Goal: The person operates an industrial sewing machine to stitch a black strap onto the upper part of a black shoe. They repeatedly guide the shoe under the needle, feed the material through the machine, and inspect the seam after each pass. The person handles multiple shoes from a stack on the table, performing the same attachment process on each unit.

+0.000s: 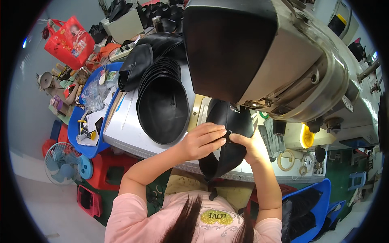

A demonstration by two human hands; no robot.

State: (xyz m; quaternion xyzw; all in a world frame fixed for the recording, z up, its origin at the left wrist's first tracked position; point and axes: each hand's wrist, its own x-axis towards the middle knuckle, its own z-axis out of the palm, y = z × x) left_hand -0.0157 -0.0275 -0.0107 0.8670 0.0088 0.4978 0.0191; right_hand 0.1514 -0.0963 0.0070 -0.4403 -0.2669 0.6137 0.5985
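A curved black leather piece (233,156), with a seam down its middle, lies under the head of a sewing machine (259,56). My left hand (202,141) grips it from the left, fingers stretched together over the top; its thumb is hidden. From the right, my right hand (252,146) holds the same piece, thumb on top near the seam and the other fingers mostly out of sight. The two hands almost meet at the middle. The machine head hides the far end of the piece. Left of my hands stands a nested stack of black leather pieces (162,109).
A blue tub (91,152) with plastic bags and scraps flanks the table (125,135) on the left. Rolls of tape (286,160) lie right of the machine. Below stand a blue bin (322,198) of black pieces, a red stool (107,168) and a fan (63,164).
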